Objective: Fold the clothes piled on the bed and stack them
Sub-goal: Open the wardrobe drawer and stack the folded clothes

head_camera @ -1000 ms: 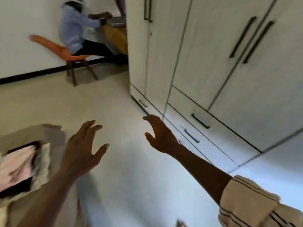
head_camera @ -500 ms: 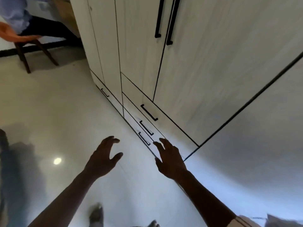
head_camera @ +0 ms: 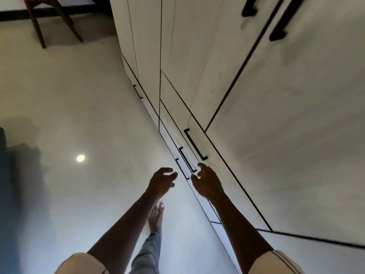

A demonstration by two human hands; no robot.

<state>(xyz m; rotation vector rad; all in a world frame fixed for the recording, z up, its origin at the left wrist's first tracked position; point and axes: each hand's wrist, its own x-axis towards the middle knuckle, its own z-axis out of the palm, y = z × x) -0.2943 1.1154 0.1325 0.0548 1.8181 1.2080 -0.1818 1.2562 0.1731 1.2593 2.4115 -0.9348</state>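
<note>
Clothes have slipped out of view; left hand (head_camera: 162, 181) and right hand (head_camera: 207, 183) hover empty, fingers loosely curled, now closer together near the wardrobe (head_camera: 286, 115) drawer handles (head_camera: 194, 144).

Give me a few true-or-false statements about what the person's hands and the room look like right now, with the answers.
1. The left hand and right hand hold nothing. True.
2. The person is wearing shoes. False: the one foot in view is bare on the floor.
3. The wardrobe has black handles. True.
4. The wardrobe's drawers are pulled open. False: they sit shut, flush with the front.
</note>
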